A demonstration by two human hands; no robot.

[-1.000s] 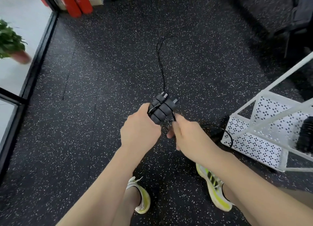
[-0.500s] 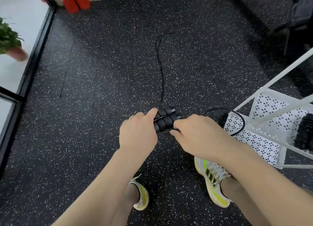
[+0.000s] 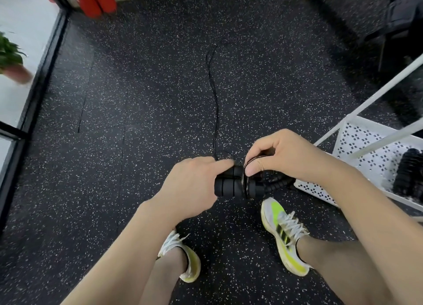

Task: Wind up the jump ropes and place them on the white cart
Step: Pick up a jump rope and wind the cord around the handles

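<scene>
— What is each hand doing?

— The left hand grips the two black ribbed foam jump-rope handles side by side, likely so they serve as a core. Just right of it, the right hand pinches the thin black rope cord, laying loops around the handles.

— And the rest of the cord?

— It trails on the speckled black rubber floor, well beyond both hands, so the winding looks far from done. The white perforated metal cart stands just right of the right hand, another black coiled thing already in it.

— Any writing?

— None legible; only three dark stripes on the white-and-yellow sneaker.
</scene>
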